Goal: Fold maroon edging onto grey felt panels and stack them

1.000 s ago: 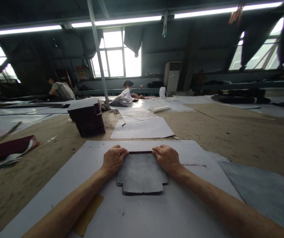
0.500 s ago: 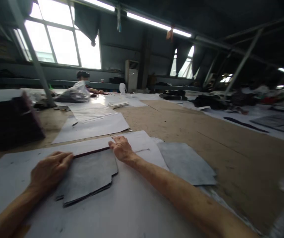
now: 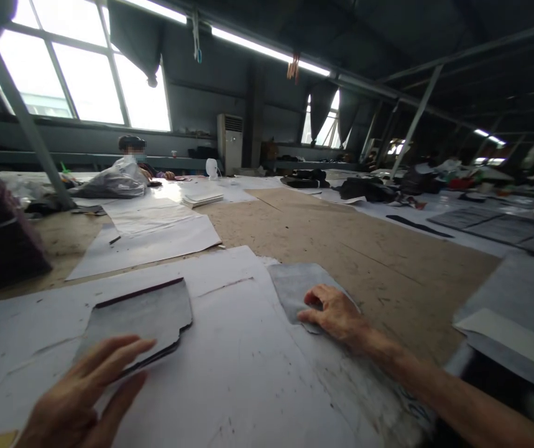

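A grey sheet-like piece, seemingly layered, with a dark strip along its far edge (image 3: 155, 308), lies on white paper (image 3: 229, 379) in front of me. My left hand (image 3: 94, 386) is over its near left corner, fingers stretched and thumb apart; whether the fingertips touch it is unclear. Over to the right, a second grey piece (image 3: 290, 283) lies across the paper's edge. My right hand (image 3: 334, 311) is on this piece with curved fingers, a gap showing between thumb and forefinger. Its hand and wrist hide the near right part of that piece.
A dark stack (image 3: 3, 239) stands at the left near a slanted metal post (image 3: 19, 106). White sheets (image 3: 155, 242) lie farther back. More grey sheets (image 3: 518, 317) are at the right edge. A person (image 3: 131, 149) sits across the table behind a plastic bag (image 3: 110, 177).
Both hands have left the dark-edged piece's far edge. My right hand has moved right onto the second grey piece; my left hand has drawn back nearer and opened. The view has turned right.
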A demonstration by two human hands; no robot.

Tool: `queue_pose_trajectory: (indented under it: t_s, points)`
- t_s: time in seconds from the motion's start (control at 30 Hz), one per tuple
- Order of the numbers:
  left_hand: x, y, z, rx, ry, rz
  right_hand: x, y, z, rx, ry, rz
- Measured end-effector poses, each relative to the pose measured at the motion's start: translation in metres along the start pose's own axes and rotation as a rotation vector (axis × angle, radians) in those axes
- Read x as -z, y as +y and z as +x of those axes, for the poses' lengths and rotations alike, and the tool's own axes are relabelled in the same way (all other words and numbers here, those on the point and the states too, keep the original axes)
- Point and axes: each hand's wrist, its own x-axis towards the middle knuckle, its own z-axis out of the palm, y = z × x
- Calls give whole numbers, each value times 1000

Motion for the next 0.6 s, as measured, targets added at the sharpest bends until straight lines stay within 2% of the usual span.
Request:
queue_pose_trajectory:
  t_s: [0.03, 0.1, 0.2, 0.27, 0.43, 0.6]
  points:
    - [-3, 21, 4, -107, -50, -16, -1, 3, 4, -8, -16, 22]
    - [-13, 53, 14, -190, -88, -68, -4, 7, 10, -10, -42, 61]
    - [-34, 84, 30, -210, -107, -184, -4, 10, 15, 3, -71, 112]
    - [-49, 99, 42, -183, -140, -258, -3, 11, 15, 13, -93, 138]
    - [-78, 127, 72, -44, -333, -385, 2, 15, 19, 45, -140, 169]
    - [-103, 142, 95, -8, -368, -377, 3, 23, 25, 60, -187, 214]
